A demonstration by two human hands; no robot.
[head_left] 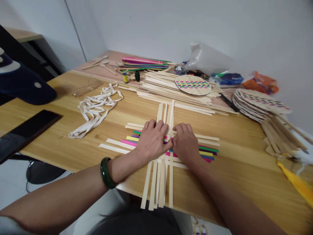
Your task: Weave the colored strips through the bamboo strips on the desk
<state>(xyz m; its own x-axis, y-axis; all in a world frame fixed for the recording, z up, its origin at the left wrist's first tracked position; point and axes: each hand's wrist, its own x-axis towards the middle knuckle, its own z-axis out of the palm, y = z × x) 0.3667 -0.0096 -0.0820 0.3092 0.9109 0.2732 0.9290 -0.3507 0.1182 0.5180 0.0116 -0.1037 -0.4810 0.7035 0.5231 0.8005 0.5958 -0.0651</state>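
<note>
A mat of interlaced flat strips lies at the table's near edge. Pale wooden strips (161,182) run lengthwise, crossed by pale and coloured strips (207,153) in green, yellow, blue, purple and pink. My left hand (151,138) rests on the left of the weave, fingers laid over it and thumb stretched rightward. On the other side, my right hand (185,142) is curled, its fingertips and thumb at a lengthwise pale strip (171,120). The two thumbs meet near the middle. Both hands cover much of the weave's centre.
Behind lie loose pale strips (161,85), a round woven fan (192,85) and coloured strips (144,63). Stacked fans (259,101) with handles stand right. White cord (95,109), glasses (88,87) and a phone (26,132) lie left. A yellow thread spool (125,77) stands farther back.
</note>
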